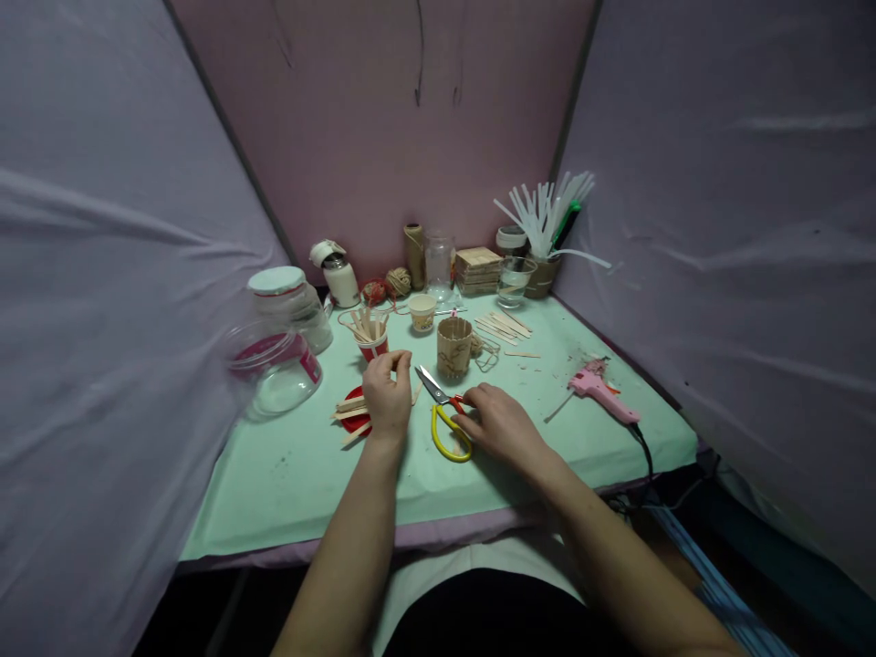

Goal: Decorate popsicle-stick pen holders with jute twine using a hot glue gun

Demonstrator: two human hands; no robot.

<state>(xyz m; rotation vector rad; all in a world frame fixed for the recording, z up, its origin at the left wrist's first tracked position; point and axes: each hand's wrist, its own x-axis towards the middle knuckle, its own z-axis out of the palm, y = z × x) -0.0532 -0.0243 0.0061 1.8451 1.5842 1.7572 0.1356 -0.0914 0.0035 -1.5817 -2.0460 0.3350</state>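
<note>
My left hand [388, 394] is raised over the near middle of the table, thumb and fingertips pinched together; whatever is between them is too small to make out. Beneath and beside it lies a red lid [354, 420] with several craft sticks [350, 405] across it. My right hand [498, 422] has its fingers curled at the red handle of a pair of scissors [438, 394]. The blades point away to the left and the yellow handle loop faces me. Just beyond the scissors stands a tan cylindrical cup [454, 347] with a twig-like pattern.
A pink glue gun [602, 392] lies at right, its cord over the edge. Flat craft sticks [505, 326] lie behind the cup. A red cup [371, 343] holds more sticks. Clear jars [280, 374] stand left; twine balls [398, 282] and a pot of glue sticks [543, 274] line the back.
</note>
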